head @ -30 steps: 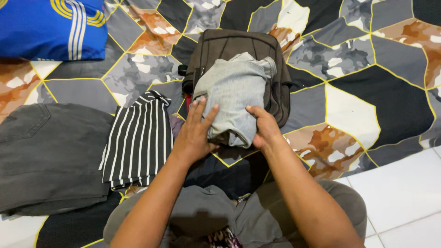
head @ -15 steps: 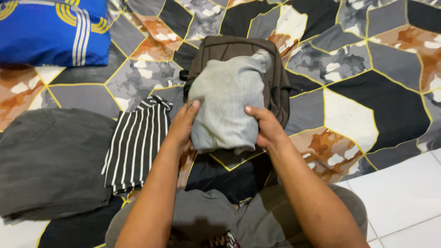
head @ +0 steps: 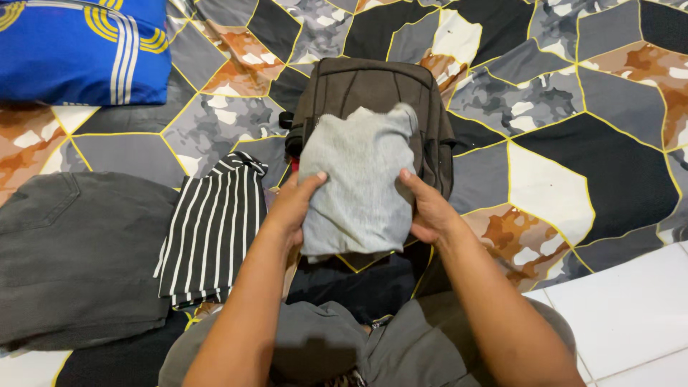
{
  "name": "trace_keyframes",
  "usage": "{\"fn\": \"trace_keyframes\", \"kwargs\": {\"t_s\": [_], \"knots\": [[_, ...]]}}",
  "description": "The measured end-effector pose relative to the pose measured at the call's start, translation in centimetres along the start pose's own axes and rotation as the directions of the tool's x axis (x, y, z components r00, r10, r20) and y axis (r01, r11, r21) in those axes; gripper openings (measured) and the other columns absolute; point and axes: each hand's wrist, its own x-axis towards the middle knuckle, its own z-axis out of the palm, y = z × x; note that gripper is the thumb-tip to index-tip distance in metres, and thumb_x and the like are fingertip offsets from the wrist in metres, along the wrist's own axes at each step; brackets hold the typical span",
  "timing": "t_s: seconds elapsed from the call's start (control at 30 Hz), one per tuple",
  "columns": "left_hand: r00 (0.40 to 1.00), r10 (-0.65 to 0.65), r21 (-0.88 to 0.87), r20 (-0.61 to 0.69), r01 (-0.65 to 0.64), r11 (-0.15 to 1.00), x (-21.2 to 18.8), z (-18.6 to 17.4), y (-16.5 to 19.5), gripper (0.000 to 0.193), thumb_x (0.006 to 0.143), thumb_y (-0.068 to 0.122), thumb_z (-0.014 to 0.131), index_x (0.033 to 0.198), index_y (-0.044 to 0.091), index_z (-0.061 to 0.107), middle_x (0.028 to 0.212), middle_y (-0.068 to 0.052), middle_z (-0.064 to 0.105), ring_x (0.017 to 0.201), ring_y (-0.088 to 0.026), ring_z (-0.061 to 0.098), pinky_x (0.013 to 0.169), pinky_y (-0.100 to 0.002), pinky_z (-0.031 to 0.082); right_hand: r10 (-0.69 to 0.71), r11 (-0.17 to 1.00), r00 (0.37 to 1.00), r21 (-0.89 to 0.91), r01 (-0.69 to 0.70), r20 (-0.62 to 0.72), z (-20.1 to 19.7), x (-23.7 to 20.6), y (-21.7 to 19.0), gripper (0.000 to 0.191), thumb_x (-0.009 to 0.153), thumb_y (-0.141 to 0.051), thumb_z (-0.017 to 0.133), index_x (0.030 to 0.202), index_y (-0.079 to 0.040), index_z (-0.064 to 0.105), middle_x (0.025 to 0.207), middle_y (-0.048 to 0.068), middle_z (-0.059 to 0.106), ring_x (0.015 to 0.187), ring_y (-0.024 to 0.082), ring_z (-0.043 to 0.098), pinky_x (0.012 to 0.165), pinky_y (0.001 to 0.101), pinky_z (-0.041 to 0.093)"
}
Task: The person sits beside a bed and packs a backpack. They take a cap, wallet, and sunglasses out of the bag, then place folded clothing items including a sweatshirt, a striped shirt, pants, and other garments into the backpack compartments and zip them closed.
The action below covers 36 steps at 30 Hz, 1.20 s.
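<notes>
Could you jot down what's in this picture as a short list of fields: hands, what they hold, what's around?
left hand: grips the left edge of the folded grey garment
right hand: grips its right edge
under the garment: brown backpack
to the left: striped black-and-white cloth, dark grey trousers
top left: blue cloth
surface: patterned mat

Striped cloth (head: 211,233) close left; probably open mat (head: 573,179) right.

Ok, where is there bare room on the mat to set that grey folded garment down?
Right of the backpack the patterned mat lies bare out to the white tiles. A smaller free patch sits between the blue pillow and the backpack. Left is crowded: striped cloth beside dark trousers. Both hands, left and right, hold the grey garment.
</notes>
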Motion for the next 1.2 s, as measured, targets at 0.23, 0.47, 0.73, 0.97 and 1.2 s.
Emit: {"fn": "trace_keyframes", "kwargs": {"t_s": [0.23,0.47,0.73,0.97,1.2], "knots": [[0.935,0.26,0.52,-0.242,-0.101,0.848,-1.1,-0.4,-0.5,0.08,0.084,0.044,0.075,0.144,0.002,0.043,0.128,-0.018,0.065,0.115,-0.025,0.064,0.098,-0.038,0.051,-0.121,0.992,0.989,-0.021,0.123,0.09,-0.6,-1.0,0.8,0.07,0.089,-0.022,0.068,0.151,-0.001,0.043,0.144,0.015,0.058,0.132,0.031,0.056,0.116,0.0497,0.042],[0.984,0.034,-0.043,0.173,-0.027,0.999,-2.1,-0.6,-1.6,0.086,0.081,0.049,0.076,0.146,0.0,0.051,0.139,-0.013,0.063,0.125,-0.024,0.06,0.106,-0.038,0.047,-0.137,0.962,0.955,0.267,0.064,0.264,-1.4,-1.8,1.9,0.068,0.087,-0.018,0.062,0.149,0.004,0.047,0.144,0.021,0.059,0.131,0.037,0.058,0.119,0.0523,0.04],[0.904,0.21,-0.272,0.373,-0.109,0.956,-3.0,-0.2,-1.7,0.071,0.084,0.019,0.075,0.148,0.004,0.047,0.135,-0.01,0.063,0.122,-0.023,0.062,0.108,-0.04,0.047,-0.133,0.979,0.944,0.187,0.078,0.301,-2.9,-1.4,1.9,0.075,0.077,-0.021,0.062,0.147,0.005,0.05,0.141,0.022,0.061,0.13,0.04,0.058,0.117,0.0539,0.04],[0.931,0.228,-0.187,0.283,-0.18,0.966,-2.7,1.0,-0.8,0.062,0.086,0.01,0.068,0.144,0.004,0.047,0.131,-0.012,0.063,0.117,-0.022,0.062,0.104,-0.04,0.049,-0.126,0.928,0.937,0.373,-0.005,0.326,-5.3,0.0,2.0,0.074,0.085,-0.027,0.073,0.15,-0.002,0.048,0.143,0.02,0.061,0.133,0.038,0.057,0.117,0.058,0.04],[0.975,-0.006,-0.064,0.222,0.021,0.998,-1.7,1.4,-2.9,0.076,0.082,0.022,0.068,0.151,0.018,0.035,0.139,-0.006,0.058,0.125,-0.021,0.058,0.105,-0.041,0.047,-0.209,0.948,0.907,0.303,0.096,0.366,-3.1,-1.6,1.1,0.088,0.075,-0.022,0.068,0.155,0.002,0.042,0.147,0.025,0.057,0.135,0.043,0.054,0.12,0.0564,0.037]]}}
